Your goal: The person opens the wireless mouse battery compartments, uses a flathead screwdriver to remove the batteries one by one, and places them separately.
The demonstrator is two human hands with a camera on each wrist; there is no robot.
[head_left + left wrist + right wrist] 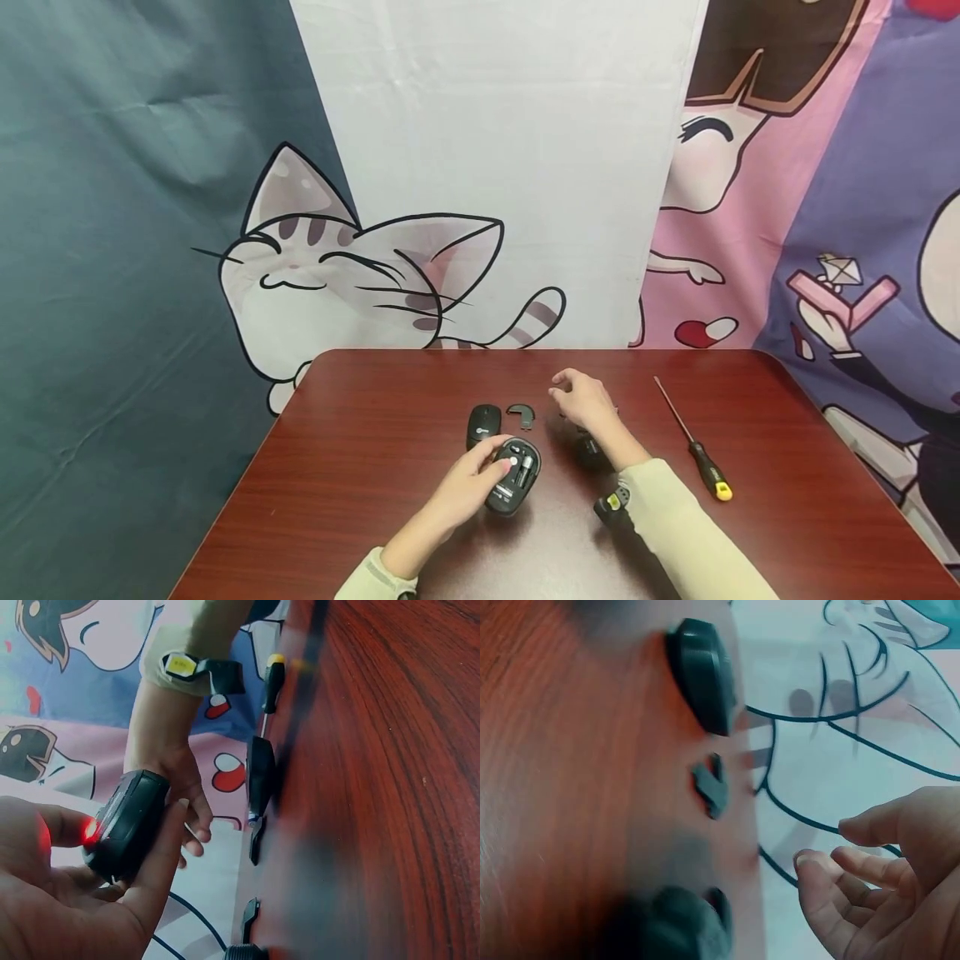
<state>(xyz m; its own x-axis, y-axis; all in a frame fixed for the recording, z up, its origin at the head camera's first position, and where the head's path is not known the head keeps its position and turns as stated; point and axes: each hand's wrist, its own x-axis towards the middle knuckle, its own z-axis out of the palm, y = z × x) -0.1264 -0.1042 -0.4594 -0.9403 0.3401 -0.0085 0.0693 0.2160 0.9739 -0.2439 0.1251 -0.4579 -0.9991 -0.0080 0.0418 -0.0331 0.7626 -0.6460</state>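
My left hand [468, 492] grips a black computer mouse [513, 479] with its underside tilted up, thumb across it. Its battery bay is uncovered and a silvery battery shows inside. Red light glows at that mouse [127, 825] in the left wrist view. Above the table, my right hand [585, 402] hangs with loosely bent fingers and nothing between them; the right wrist view shows this hand [885, 877] too. Beneath the right forearm lies another dark mouse [590, 452], partly hidden. A small curved black cover [521, 415] lies between the hands, beside a black mouse [483, 423] resting upright.
At the right of the brown table [360, 467] lies a screwdriver [708, 471] with a black and yellow handle, its shaft pointing to the far edge. A cartoon-printed curtain [487, 125] hangs behind the table.
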